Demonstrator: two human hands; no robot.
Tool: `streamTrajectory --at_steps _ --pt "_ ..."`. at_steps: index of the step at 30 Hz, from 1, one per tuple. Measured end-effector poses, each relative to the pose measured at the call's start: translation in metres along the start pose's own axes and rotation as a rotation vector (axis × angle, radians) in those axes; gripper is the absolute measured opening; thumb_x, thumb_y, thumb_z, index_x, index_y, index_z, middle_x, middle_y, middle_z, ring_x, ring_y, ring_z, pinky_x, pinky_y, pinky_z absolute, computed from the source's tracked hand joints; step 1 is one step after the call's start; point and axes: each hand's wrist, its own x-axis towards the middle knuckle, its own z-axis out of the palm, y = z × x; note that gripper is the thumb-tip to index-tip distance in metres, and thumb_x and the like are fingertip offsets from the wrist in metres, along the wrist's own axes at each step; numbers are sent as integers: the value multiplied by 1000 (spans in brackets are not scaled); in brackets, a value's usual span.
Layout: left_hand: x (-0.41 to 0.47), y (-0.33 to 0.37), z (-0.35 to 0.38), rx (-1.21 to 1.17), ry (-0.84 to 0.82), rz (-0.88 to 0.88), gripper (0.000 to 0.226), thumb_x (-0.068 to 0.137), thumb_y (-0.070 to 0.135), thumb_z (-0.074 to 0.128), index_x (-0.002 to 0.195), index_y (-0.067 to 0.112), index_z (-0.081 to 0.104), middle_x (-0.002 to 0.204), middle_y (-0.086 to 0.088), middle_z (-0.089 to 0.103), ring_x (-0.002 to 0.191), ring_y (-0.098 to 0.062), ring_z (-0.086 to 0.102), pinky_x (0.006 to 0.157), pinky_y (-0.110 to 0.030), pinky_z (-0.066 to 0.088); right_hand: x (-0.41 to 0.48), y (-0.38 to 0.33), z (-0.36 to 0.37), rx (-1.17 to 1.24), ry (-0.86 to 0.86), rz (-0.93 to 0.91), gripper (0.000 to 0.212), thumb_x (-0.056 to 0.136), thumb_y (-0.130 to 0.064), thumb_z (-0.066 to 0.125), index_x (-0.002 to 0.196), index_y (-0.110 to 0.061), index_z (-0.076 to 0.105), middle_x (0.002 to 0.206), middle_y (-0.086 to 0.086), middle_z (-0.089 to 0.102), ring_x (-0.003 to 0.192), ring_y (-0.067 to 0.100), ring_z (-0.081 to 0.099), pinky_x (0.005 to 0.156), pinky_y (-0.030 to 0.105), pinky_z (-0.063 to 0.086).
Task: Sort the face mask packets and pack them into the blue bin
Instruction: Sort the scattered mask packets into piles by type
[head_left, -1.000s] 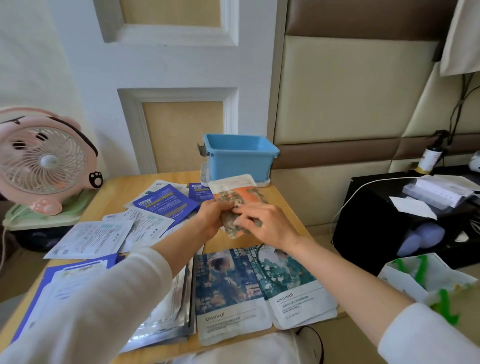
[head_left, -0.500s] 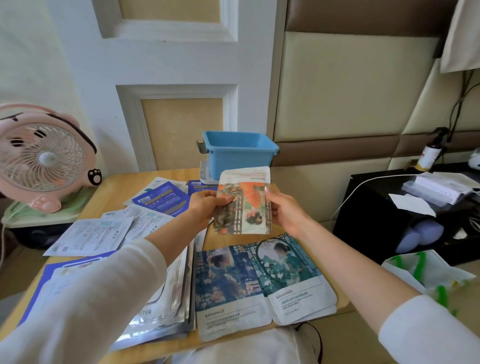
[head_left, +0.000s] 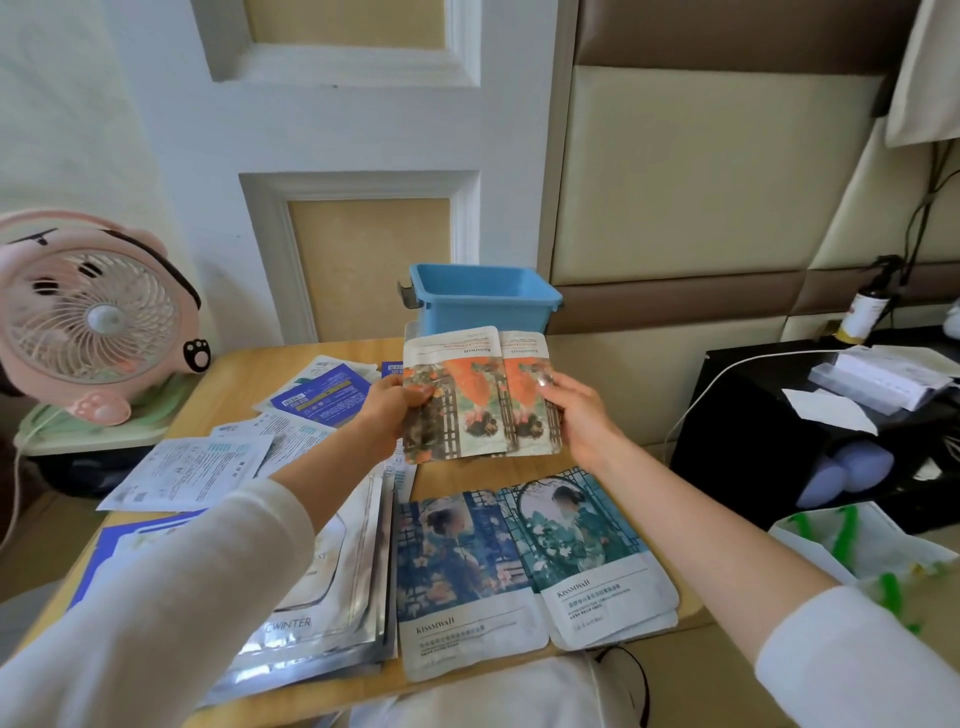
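Head view: left hand (head_left: 385, 411), right hand (head_left: 577, 418) at orange packets' (head_left: 470, 400) edges

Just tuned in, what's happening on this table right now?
A person holds two orange-print packets fanned side by side above the table. The left hand pinches one edge and the right hand the other, just in front of the blue bin. A blue-print packet, a green-print packet and a silver stack lie on the near side.

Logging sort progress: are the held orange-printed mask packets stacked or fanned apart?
Fanned apart: orange-printed packets overlap side by side, left hand pinching one edge, right hand the other.
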Motion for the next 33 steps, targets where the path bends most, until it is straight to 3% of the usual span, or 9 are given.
streamTrajectory --at_steps 4,8,10,14,19,23,26,31,33 --pt "-9 4 7 -79 -180 -37 13 94 5 49 107 2 50 91 -10 63 82 -23 63 73 -35 52 -3 0 6 -46 -83 -20 31 97 -16 46 127 -12 54 114 9 66 104 24 63 92 43 50" --pt "-15 6 32 -185 101 25 28 91 5 54 118 5 44 97 -13 61 75 -22 61 57 -37 51 -8 -7 13 268 -321 38 63 92 -58 33 128 -10 53 120 14 62 109 27 61 82 37 56" --pt "-9 10 41 -361 227 52 40 87 6 60 122 7 42 109 -15 62 88 -27 64 69 -42 54 -11 -12 13 459 -405 24 79 81 -66 36 136 -10 45 134 18 52 120 31 52 92 43 51" --pt "-10 17 64 -492 117 28 40 86 4 60 125 3 51 111 -12 64 87 -23 63 75 -36 53 -8 -6 31 388 -334 -60 53 84 -22 62 131 -2 48 125 17 59 105 28 61 81 36 54" --pt "-6 17 40 -700 -163 25 56 91 61 32 104 14 61 105 -11 67 100 -31 62 91 -45 49 13 -28 -3 33 -23 -34 14 79 9 59 88 -1 57 89 8 63 78 20 62 69 31 52" --pt "9 23 6 -3 -423 17 76 83 74 25 110 15 64 104 -8 70 90 -23 67 73 -32 55 21 -41 -30 -629 -179 102 41 66 9 65 105 5 57 100 19 66 93 33 63 82 41 50" --pt "2 17 19 628 -554 64 40 84 42 62 111 12 64 96 -3 72 84 -18 68 75 -30 57 24 -43 -18 -801 -277 56 40 72 12 62 108 -5 63 100 16 69 92 31 66 78 37 55" --pt "15 3 36 274 -325 78 25 76 13 73 96 7 60 89 -6 67 77 -19 64 73 -29 54 45 -28 -27 -58 -195 -19 47 86 -24 61 128 -5 49 104 9 67 89 22 65 69 31 53" --pt "20 1 45 114 -230 74 30 76 12 73 102 5 60 91 -6 68 75 -18 65 69 -27 54 43 -17 -25 -152 -265 69 53 81 -30 65 125 -5 50 113 14 65 97 27 65 73 34 55"
